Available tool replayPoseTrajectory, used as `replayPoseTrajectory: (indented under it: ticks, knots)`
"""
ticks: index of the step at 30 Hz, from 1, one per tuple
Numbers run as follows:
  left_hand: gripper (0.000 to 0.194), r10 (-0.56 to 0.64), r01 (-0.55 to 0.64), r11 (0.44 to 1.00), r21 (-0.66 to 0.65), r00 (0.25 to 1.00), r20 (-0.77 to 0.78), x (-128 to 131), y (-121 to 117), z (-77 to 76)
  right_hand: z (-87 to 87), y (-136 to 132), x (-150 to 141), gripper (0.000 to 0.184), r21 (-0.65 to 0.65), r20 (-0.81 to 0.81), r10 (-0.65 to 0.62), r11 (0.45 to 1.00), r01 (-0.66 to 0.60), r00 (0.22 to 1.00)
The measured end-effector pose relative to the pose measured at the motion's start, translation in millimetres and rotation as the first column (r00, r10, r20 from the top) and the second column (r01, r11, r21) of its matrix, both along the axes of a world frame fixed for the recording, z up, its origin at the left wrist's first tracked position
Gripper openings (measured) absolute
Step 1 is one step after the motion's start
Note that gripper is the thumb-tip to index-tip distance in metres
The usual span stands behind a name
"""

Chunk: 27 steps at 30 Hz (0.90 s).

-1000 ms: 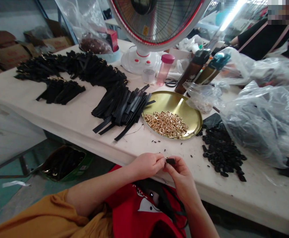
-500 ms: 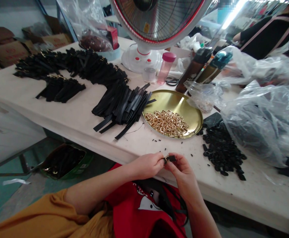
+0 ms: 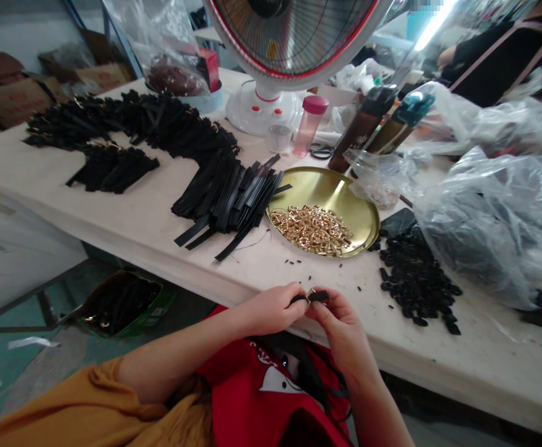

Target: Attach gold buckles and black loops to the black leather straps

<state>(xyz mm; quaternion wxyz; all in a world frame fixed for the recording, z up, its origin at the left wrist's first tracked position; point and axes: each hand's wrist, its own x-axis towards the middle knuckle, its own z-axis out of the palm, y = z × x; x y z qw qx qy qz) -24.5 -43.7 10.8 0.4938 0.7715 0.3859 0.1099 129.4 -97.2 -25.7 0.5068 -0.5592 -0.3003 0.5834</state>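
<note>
Both hands meet at the table's front edge over one small black strap (image 3: 318, 296) with a gold metal buckle at its middle. My left hand (image 3: 284, 307) is closed, pinching the strap's left part; a bit of black shows above the fingers. The strap's right end is pinched between the thumb and fingers of my right hand (image 3: 340, 313). Beyond the hands lies a round gold tray (image 3: 368, 230) with a heap of small gold buckles (image 3: 315, 231). Left of the tray is a pile of loose black straps (image 3: 233, 198).
Bundled black straps with gold parts (image 3: 154, 124) cover the back left. A fan (image 3: 268, 105), pink bottle (image 3: 308, 127) and two dark bottles (image 3: 364, 127) stand behind the tray. Small black pieces (image 3: 417, 279) and plastic bags (image 3: 489, 217) lie right. A co-worker (image 3: 498, 62) sits beyond.
More black strap now shows above my left fingers, and the gold buckle sits between the hands. Both hands stay in nearly the same place. The co-worker's arm has shifted.
</note>
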Motion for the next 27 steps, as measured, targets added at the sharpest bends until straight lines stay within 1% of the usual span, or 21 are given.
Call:
replayPoseTrajectory:
  ticks: [2, 4, 7, 10, 14, 17, 19, 22, 25, 27]
  knots:
    - [0.021, 0.004, -0.004, 1.0, 0.001, 1.0, -0.006, 0.4, -0.9, -1.1, -0.5, -0.3, -0.6, 0.028, -0.001, 0.005, 0.006, 1.0, -0.006, 1.0]
    - [0.022, -0.003, 0.004, 1.0, 0.026, 0.999, -0.038, 1.3, -2.1, -2.0, -2.4, -0.3, -0.8, 0.029, -0.006, -0.028, 0.024, 1.0, -0.024, 0.999]
    - [0.023, -0.018, 0.029, 0.994, 0.104, 0.995, -0.099, 2.5, -3.4, -2.5, -5.1, 0.2, -0.1, 0.029, -0.013, -0.06, 0.043, 0.999, -0.044, 0.997]
    - [0.023, -0.035, 0.057, 0.984, 0.168, 0.991, -0.128, 3.0, -3.7, -2.8, -5.3, 0.9, 0.1, 0.028, -0.03, -0.093, 0.057, 0.998, -0.06, 0.994]
    - [0.023, -0.047, 0.076, 0.977, 0.198, 0.988, -0.147, 3.6, -3.7, -5.2, -5.7, 1.0, -1.3, 0.026, -0.034, -0.145, 0.056, 0.998, -0.062, 0.988]
    - [0.023, -0.044, 0.079, 0.973, 0.215, 0.986, -0.16, 5.0, -4.1, -8.3, -8.6, 0.8, -2.0, 0.023, -0.012, -0.123, 0.04, 0.999, -0.042, 0.992]
    - [0.022, -0.03, 0.062, 0.978, 0.201, 0.987, -0.161, 6.2, -4.3, -10.0, -9.6, 0.8, -2.0, 0.021, 0.002, -0.079, 0.044, 0.999, -0.044, 0.996]
    - [0.021, 0.027, -0.018, 0.994, 0.11, 0.996, -0.085, 7.6, -3.9, -10.8, -6.9, 1.0, -2.3, 0.022, 0.033, 0.046, 0.039, 0.999, -0.041, 0.998]
    - [0.018, 0.079, -0.079, 0.997, 0.0, 0.997, 0.01, 7.8, -2.8, -9.8, -1.1, 1.3, -3.6, 0.026, 0.109, 0.204, -0.023, 0.994, 0.0, 0.979]
    - [0.018, 0.092, -0.091, 0.995, -0.035, 0.995, 0.033, 7.3, -2.5, -9.0, 1.1, 1.4, -4.4, 0.029, 0.138, 0.23, -0.062, 0.99, 0.031, 0.971]
